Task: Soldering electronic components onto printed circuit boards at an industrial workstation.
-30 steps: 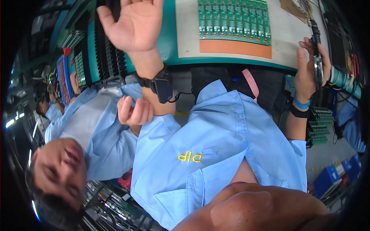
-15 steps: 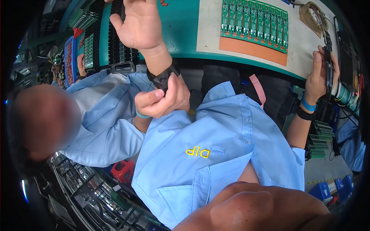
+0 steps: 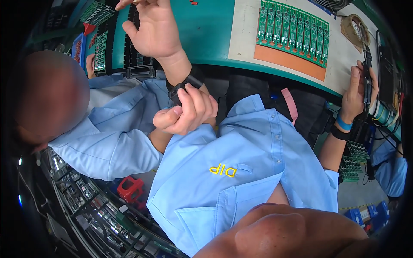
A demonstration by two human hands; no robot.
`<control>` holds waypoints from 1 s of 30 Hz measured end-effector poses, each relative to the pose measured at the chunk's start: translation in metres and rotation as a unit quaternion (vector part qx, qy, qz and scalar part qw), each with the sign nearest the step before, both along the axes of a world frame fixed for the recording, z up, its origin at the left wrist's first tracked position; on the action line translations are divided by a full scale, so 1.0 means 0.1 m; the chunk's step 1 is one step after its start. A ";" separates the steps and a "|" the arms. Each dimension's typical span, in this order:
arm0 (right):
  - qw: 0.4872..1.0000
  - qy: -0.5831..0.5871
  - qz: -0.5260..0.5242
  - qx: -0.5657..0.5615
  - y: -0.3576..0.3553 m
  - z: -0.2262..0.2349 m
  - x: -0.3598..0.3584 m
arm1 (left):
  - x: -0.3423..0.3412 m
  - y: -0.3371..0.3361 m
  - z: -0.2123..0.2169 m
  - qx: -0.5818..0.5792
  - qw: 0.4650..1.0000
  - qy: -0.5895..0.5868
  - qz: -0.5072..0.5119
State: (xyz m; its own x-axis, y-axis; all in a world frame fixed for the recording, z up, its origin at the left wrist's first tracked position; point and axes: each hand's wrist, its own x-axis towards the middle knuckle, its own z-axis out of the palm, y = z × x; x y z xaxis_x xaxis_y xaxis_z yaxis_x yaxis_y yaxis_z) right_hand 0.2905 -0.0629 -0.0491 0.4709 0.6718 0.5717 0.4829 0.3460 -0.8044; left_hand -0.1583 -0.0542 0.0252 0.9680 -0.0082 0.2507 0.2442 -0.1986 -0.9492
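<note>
My left hand (image 3: pixel 154 31) is raised palm up at the upper left, fingers spread, holding nothing. On its wrist sits a black strapped device (image 3: pixel 177 91). A co-worker's hand (image 3: pixel 189 109) grips this device with curled fingers; that forearm comes from the blue sleeve at the left. At the far right, my right hand (image 3: pixel 353 92) is closed around a long black tool (image 3: pixel 367 81), perhaps a soldering iron, its front end pointing at a brown holder (image 3: pixel 347 31). A blue band and a black strap circle my right wrist.
Green circuit boards (image 3: pixel 292 34) lie in a row over an orange sheet (image 3: pixel 288 63) on the green-topped bench (image 3: pixel 206 34). A co-worker (image 3: pixel 107 150) stands close at my left. Black racks (image 3: pixel 133 56), a blue bin (image 3: pixel 78 47) and a red plastic item (image 3: pixel 130 189) are nearby.
The co-worker's fingers have shifted over the wrist device and curl further across it, and the co-worker's body has moved. My right hand keeps its hold. The whole view has shifted slightly.
</note>
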 end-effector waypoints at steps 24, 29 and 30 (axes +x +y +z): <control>0.999 0.015 0.021 0.019 0.01 -0.08 0.03 | 0.68 1.01 0.42 0.681 0.215 0.629 0.307; 1.000 0.016 0.010 0.015 0.00 -0.07 0.02 | 0.86 0.91 0.65 0.677 -0.061 0.715 0.165; 1.000 0.022 0.002 0.008 0.00 -0.07 0.02 | 0.89 0.93 0.72 0.667 -0.096 0.724 0.148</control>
